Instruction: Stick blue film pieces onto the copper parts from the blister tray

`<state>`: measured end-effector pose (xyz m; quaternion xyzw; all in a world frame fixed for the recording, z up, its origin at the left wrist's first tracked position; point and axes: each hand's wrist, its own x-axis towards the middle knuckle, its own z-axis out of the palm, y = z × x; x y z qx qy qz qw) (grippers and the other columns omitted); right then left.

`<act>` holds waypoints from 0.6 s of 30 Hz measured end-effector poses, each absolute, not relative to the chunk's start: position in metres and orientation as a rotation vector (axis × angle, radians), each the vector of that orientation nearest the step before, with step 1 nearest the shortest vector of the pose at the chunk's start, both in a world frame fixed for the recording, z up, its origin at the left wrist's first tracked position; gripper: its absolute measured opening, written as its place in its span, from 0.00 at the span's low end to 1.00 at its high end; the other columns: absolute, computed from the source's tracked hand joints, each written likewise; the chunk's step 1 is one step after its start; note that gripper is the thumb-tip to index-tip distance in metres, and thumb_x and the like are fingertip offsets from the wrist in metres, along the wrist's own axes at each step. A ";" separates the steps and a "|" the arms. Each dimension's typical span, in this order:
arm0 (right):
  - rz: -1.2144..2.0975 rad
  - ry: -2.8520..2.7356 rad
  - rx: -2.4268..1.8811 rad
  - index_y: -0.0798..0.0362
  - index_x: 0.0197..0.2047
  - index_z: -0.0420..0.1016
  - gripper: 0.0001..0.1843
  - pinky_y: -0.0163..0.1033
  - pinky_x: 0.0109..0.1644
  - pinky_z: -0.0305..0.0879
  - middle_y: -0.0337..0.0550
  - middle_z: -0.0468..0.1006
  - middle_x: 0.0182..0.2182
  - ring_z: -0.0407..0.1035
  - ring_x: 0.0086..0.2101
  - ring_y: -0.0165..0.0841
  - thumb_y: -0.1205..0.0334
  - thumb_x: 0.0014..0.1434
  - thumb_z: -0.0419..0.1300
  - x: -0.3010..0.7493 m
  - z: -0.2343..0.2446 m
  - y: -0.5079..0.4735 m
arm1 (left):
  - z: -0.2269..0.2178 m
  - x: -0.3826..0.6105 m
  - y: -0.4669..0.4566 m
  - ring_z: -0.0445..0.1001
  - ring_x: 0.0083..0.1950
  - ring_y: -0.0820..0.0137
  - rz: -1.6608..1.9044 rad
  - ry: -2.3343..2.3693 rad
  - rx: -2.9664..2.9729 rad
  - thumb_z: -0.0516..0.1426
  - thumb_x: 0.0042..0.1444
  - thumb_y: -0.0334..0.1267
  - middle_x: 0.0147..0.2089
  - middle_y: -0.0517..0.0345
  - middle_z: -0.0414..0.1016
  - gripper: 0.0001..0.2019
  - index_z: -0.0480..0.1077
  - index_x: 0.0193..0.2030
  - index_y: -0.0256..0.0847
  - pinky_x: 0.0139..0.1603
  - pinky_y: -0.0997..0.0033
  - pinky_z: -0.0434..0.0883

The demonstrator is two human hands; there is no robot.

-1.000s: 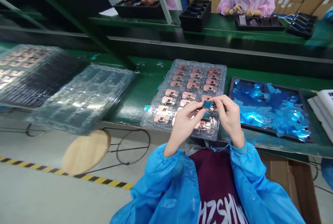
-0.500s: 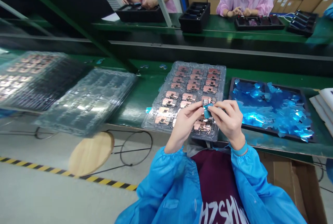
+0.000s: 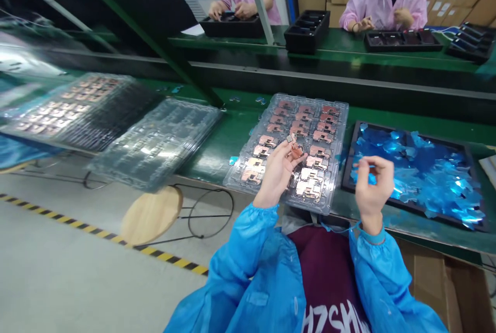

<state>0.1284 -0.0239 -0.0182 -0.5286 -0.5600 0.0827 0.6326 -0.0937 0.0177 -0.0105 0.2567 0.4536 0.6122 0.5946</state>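
Observation:
My left hand [image 3: 277,170] pinches a small copper-coloured circuit board [image 3: 296,152] with a silvery end, held above a clear plastic tray [image 3: 336,168]. Rows of similar copper-coloured boards lie in that tray's pockets. My right hand [image 3: 374,183] is away from the board, over the near left edge of a black tray [image 3: 347,180] heaped with crumpled blue film [image 3: 437,183]. Its thumb and forefinger are pressed together; whether a piece of film is between them cannot be made out against the blue behind.
Left of me stand a stack of clear trays [image 3: 155,142] and a taller stack holding boards [image 3: 73,106]. A green slanted post [image 3: 166,57] rises behind them. A wooden stool [image 3: 153,214] is below the table edge. Across the bench, two people in pink work at black trays [image 3: 403,41].
My hands have parted. The right has moved right from the board to the black tray, and the blue film on the board is gone. My left hand still holds the board, now tilted.

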 end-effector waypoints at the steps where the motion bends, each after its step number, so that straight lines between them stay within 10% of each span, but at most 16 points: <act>1: 0.162 -1.206 -1.324 0.50 0.49 0.76 0.08 0.41 0.38 0.74 0.44 0.80 0.39 0.78 0.35 0.36 0.56 0.74 0.59 0.140 -0.022 -0.017 | -0.011 -0.097 0.019 0.79 0.39 0.72 1.411 1.061 0.624 0.68 0.60 0.40 0.39 0.58 0.78 0.09 0.75 0.41 0.40 0.54 0.61 0.82; 10: -0.081 -1.328 -1.962 0.58 0.69 0.72 0.28 0.67 0.63 0.66 0.69 0.74 0.61 0.68 0.60 0.59 0.57 0.70 0.53 0.221 -0.072 0.022 | 0.014 -0.157 0.077 0.78 0.34 0.68 1.318 1.463 1.435 0.67 0.60 0.43 0.39 0.53 0.83 0.10 0.82 0.45 0.40 0.39 0.67 0.77; 18: -0.117 -1.379 -1.795 0.54 0.73 0.67 0.30 0.68 0.69 0.61 0.67 0.66 0.68 0.62 0.67 0.59 0.53 0.71 0.54 0.214 -0.069 0.018 | 0.002 -0.141 0.167 0.82 0.47 0.58 0.877 1.509 2.024 0.62 0.62 0.34 0.46 0.50 0.87 0.09 0.83 0.46 0.38 0.55 0.61 0.74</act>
